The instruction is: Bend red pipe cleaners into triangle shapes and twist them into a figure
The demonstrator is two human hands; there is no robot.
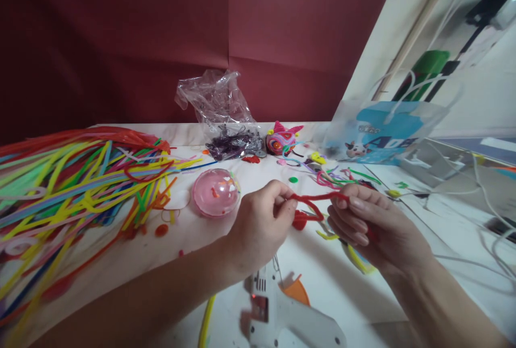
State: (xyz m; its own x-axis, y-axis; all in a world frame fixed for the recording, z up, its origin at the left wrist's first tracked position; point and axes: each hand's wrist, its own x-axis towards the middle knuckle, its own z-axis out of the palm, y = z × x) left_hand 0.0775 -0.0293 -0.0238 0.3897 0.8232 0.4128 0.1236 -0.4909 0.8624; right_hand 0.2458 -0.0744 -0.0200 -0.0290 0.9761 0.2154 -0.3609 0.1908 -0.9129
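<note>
A red pipe cleaner [316,197] stretches between my two hands above the table, with a bent loop hanging below its straight part. My left hand [264,224] pinches one end between thumb and fingers. On the other side, my right hand [371,224] grips it between thumb and forefinger, the remaining fingers curled. Just under the pipe cleaner lies a small red piece [299,220], partly hidden by my left hand. A white glue gun [282,310] rests on the table below my hands, next to an orange piece [297,290].
Many coloured pipe cleaners [92,176] spread across the left. A pink transparent dome [216,192] holds small scraps. Behind are a clear plastic bag [221,106] and a pink fuzzy figure [281,138]. A blue-and-white bag [382,128] and white cables [489,219] occupy the right.
</note>
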